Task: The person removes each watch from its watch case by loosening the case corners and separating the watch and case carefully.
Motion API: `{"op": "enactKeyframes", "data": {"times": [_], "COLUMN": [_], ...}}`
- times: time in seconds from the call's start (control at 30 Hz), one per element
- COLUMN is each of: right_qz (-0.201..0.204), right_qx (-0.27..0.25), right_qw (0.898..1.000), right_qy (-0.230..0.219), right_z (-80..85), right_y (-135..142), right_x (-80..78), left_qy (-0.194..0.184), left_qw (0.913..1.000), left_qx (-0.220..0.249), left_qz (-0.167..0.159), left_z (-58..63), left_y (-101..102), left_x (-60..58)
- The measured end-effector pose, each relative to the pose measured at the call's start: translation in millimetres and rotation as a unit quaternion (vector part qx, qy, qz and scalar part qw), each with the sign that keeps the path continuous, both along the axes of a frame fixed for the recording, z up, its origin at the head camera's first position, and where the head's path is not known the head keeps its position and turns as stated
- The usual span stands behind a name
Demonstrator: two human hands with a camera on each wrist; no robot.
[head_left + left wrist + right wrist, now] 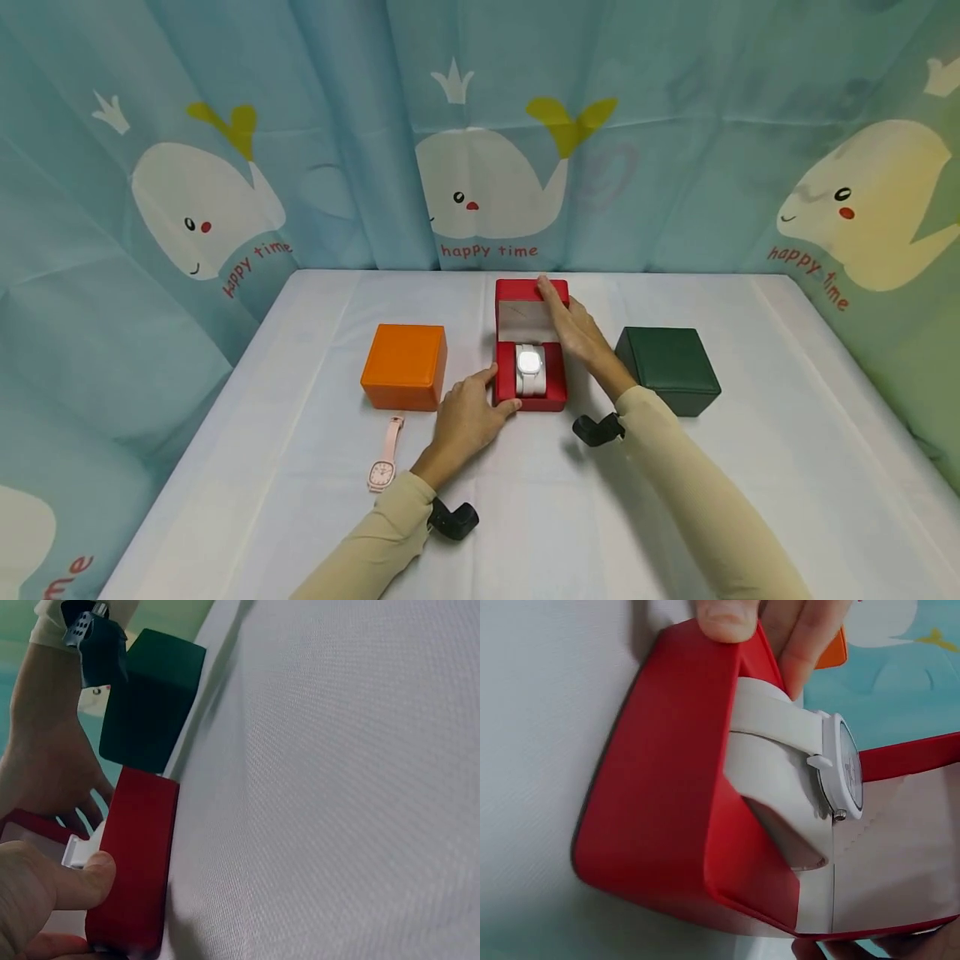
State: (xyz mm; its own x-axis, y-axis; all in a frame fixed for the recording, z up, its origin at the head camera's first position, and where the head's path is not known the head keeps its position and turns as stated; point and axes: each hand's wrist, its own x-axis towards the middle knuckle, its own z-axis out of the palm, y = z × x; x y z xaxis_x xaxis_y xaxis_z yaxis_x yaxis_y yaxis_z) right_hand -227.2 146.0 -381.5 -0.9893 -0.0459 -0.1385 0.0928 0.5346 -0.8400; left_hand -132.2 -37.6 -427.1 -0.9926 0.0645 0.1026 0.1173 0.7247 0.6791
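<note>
A red watch box point(528, 403) stands with its lid point(517, 290) raised and its pale lining showing. Inside, a white watch point(847, 776) is wrapped round a pale cushion point(769, 769). My left hand point(467, 417) grips the box's near left corner, its thumb point(100, 874) on the front wall and the fingers along the side. My right hand point(577, 329) holds the lid's right edge, one digit lying over the upper rim and others behind; its full grasp is partly hidden. In the right wrist view, left-hand fingertips point(727, 622) press on the red wall.
An orange box point(405, 367) sits closed to the left, with a pink watch point(382, 471) lying in front of it. On the right is a closed dark green box point(670, 367), close beside my right forearm. A whale-print curtain point(487, 192) hangs behind the white-covered table point(540, 517).
</note>
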Motion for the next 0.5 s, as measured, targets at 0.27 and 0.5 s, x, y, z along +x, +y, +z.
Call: {"op": "enactKeyframes", "data": {"times": [0.27, 0.5], "right_qz": [-0.014, -0.095], "right_qx": [-0.009, -0.043], "right_qw": [0.999, 0.970], "right_qy": [0.048, 0.221], "right_z": [-5.0, -8.6], "right_y": [-2.0, -10.5], "right_x": [14.9, 38.6], "left_qy": [0.000, 0.001], "left_qw": [0.9998, 0.9993], "left_qx": [0.018, 0.023], "left_qz": [-0.007, -0.029], "left_z": [0.2, 1.9], "left_y": [1.0, 2.7], "left_x": [3.1, 5.3]}}
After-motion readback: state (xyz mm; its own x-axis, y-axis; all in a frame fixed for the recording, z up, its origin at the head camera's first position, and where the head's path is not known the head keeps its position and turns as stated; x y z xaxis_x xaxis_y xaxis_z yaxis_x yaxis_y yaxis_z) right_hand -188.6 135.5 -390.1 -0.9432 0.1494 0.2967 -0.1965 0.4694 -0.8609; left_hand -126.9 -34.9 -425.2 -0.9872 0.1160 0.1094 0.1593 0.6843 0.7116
